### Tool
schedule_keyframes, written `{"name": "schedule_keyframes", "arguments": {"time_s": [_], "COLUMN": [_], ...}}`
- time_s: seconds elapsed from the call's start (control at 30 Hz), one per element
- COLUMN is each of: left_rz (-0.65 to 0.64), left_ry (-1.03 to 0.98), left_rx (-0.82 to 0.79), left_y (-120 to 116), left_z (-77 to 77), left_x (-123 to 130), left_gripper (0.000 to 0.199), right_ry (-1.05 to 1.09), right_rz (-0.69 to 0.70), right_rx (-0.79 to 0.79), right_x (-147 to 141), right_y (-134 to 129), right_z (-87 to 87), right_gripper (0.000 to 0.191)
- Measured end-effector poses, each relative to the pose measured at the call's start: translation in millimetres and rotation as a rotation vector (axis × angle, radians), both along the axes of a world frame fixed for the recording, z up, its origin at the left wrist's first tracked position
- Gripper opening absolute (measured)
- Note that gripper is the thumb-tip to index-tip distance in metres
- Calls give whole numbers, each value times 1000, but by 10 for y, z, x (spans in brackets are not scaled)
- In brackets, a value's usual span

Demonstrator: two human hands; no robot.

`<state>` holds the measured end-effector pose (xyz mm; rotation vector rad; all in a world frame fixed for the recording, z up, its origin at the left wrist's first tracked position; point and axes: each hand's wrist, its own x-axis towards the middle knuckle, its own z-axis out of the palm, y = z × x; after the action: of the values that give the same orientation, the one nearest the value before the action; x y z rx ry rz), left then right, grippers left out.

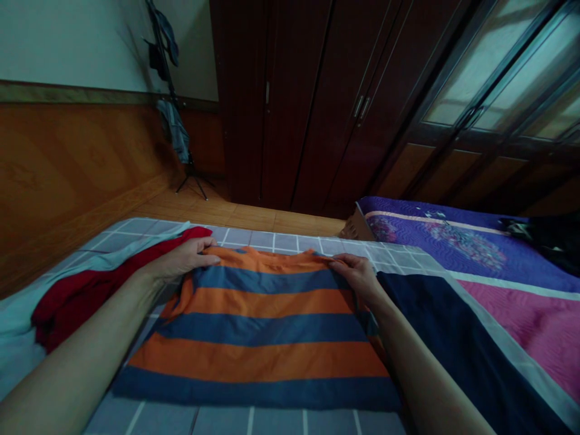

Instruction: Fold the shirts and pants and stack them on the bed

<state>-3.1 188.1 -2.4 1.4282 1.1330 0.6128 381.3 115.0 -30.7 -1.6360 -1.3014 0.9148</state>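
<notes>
The left hand (183, 258) and the right hand (356, 275) pinch the top edge of an orange and blue striped cloth garment (258, 338), gently and not clenched. It lies spread flat, not yet folded, on a grey checked sheet (217, 420), beside a dark red cloth garment (77, 302).

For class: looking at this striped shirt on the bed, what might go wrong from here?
The left hand and right hand rest on the top edge of the orange-and-blue striped shirt, so a careless pull might rumple it. It also lies close to the red garment and navy cloth, so it might overlap them.
</notes>
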Motion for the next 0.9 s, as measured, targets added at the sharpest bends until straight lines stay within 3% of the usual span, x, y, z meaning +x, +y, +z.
{"name": "schedule_keyframes", "arguments": {"time_s": [0.17,0.3,0.5,0.63,0.9], "left_rz": [-68,-58,-162,-167,46], "left_ry": [-145,-225,185,282,414], "left_rx": [-124,-78,91,163,342], "left_y": [35,87,194,224,303], "left_z": [-128,-186,-112,-91,-270], "left_x": [-35,-19,-136,-261,-258], "left_gripper": [37,43,43,51,43], "right_ry": [-10,-52,-313,-421,-541], "right_rz": [13,9,-59,-58,-97], "right_rx": [-22,4,-6,-39,-47], "right_x": [71,45,92,170,163], "right_y": [13,4,59,78,74], "right_z": [-53,-59,-86,-93,-121], "right_gripper": [30,38,34,33,34]}}
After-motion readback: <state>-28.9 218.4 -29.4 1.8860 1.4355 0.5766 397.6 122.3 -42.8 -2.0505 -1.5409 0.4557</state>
